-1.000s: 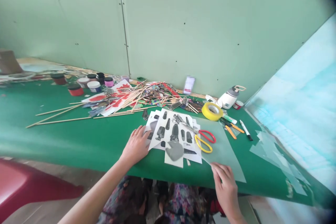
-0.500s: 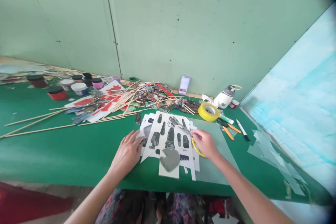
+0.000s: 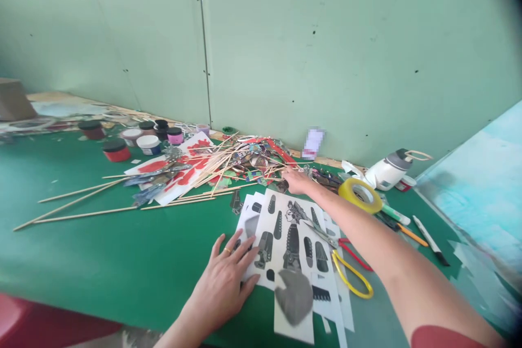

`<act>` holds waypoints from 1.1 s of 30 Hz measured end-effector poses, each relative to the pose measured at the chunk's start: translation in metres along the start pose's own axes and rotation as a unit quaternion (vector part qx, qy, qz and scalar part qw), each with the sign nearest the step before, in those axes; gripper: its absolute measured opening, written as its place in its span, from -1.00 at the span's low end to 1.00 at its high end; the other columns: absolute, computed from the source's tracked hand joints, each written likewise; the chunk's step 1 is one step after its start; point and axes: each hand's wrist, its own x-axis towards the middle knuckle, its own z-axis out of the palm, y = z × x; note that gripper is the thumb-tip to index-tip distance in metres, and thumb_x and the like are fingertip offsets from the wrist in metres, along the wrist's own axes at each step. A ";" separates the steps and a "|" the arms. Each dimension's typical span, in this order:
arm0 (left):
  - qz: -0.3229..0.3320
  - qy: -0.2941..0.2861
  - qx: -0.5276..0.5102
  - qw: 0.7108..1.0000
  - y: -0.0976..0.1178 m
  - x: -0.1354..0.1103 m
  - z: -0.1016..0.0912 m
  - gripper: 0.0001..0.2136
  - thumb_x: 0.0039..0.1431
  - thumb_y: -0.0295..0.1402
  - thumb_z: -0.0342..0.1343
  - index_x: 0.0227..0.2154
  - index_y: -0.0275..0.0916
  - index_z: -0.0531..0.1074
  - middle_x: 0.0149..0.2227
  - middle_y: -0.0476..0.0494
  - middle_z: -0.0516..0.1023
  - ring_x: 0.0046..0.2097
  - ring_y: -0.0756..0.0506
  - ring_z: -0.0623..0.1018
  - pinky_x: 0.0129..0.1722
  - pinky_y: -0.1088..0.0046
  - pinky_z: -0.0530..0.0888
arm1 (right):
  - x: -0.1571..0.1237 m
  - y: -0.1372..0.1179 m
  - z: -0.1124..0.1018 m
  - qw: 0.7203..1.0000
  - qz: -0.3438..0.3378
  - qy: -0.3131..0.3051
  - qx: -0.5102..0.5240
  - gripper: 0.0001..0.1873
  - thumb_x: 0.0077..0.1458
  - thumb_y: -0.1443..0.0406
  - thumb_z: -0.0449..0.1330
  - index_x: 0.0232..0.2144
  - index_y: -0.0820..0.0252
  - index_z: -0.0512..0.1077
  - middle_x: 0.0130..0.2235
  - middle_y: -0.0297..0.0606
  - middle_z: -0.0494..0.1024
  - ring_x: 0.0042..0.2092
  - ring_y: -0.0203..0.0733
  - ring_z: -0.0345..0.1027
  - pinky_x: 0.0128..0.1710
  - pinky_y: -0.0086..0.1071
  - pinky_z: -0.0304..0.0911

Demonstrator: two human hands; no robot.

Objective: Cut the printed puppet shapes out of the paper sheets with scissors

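My left hand (image 3: 230, 274) lies with fingers spread at the left edge of several printed sheets (image 3: 283, 223), its fingertips over the paper. Dark cut-out shapes and a figure's head are printed on the top sheet. Across that sheet rest scissors (image 3: 352, 277) with one red and one yellow handle, out of both hands. A card with a grey rounded shape (image 3: 293, 296) overlaps the sheet's near edge. My right hand (image 3: 297, 180) reaches over the sheets to a heap of thin wooden sticks and painted cut-outs (image 3: 256, 160); its fingertips are hidden at the heap.
Paint jars (image 3: 149, 144) stand at the back left, near red-stained paper (image 3: 191, 171). Yellow tape (image 3: 361, 196), a white bottle (image 3: 387, 170) and a marker (image 3: 430, 239) are on the right. A phone-like object (image 3: 313, 143) leans against the wall. Long sticks (image 3: 85, 216) stretch leftward.
My right hand has let go of the scissors, leaving them on the sheets, and moved forward to the heap. My left hand stays at the sheets' edge. The view has shifted left.
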 end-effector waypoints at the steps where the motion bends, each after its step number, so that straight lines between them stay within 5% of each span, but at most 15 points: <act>1: 0.001 0.001 0.001 1.000 0.000 0.000 0.000 -0.58 0.36 -0.21 -0.09 0.25 -0.04 0.25 0.35 -0.01 0.24 0.37 -0.36 0.15 0.26 -0.20 0.11 | -0.002 0.002 0.000 1.000 -0.003 -0.001 -0.004 -0.69 0.27 0.27 0.22 0.04 0.21 0.42 0.12 -0.12 0.45 0.03 -0.03 0.43 -0.02 -0.06 0.41; 10: 0.005 0.011 0.007 1.000 -0.001 -0.001 0.003 -0.58 0.37 -0.20 -0.11 0.25 -0.04 0.24 0.35 -0.01 0.23 0.37 -0.34 0.15 0.26 -0.18 0.10 | 0.002 0.039 -0.001 0.997 0.050 0.059 0.012 -0.65 0.29 0.25 0.20 0.09 0.19 0.39 0.10 -0.13 0.46 0.01 -0.04 0.44 -0.02 -0.05 0.41; 19: 0.010 0.045 -0.018 0.999 -0.002 0.000 0.002 -0.59 0.33 -0.16 -0.04 0.18 -0.07 0.35 0.29 -0.14 0.34 0.33 -0.36 0.23 0.28 -0.13 0.11 | -0.014 0.040 -0.005 0.973 0.071 0.196 0.101 -0.64 0.28 0.26 0.21 0.10 0.19 0.38 0.15 -0.11 0.42 0.07 0.00 0.40 0.02 -0.02 0.38; 23: 0.002 0.051 -0.033 0.998 -0.002 0.001 0.003 -0.57 0.33 -0.12 -0.04 0.19 -0.09 0.34 0.28 -0.16 0.37 0.33 -0.37 0.24 0.27 -0.14 0.11 | -0.074 0.035 0.013 0.954 0.075 0.248 0.153 -0.76 0.29 0.28 0.20 -0.01 0.23 0.44 0.04 -0.16 0.50 -0.05 -0.11 0.47 -0.07 -0.13 0.44; 30: -0.007 0.054 -0.042 0.998 -0.004 0.005 0.005 -0.53 0.32 -0.11 -0.04 0.24 -0.10 0.27 0.25 -0.19 0.41 0.33 -0.34 0.25 0.26 -0.11 0.12 | -0.250 0.022 0.085 0.920 0.110 0.319 0.197 -0.84 0.33 0.30 0.11 -0.22 0.27 0.46 -0.26 -0.27 0.54 -0.26 -0.21 0.49 -0.22 -0.24 0.46; 33: -0.029 0.055 -0.030 0.998 -0.005 0.008 0.005 -0.56 0.37 -0.15 -0.12 0.21 -0.16 0.31 0.22 -0.25 0.44 0.32 -0.30 0.28 0.25 -0.08 0.16 | -0.291 0.018 0.111 0.919 0.099 0.328 0.197 -0.80 0.30 0.29 0.07 -0.14 0.22 0.47 -0.14 -0.12 0.53 -0.05 -0.04 0.45 -0.02 -0.10 0.42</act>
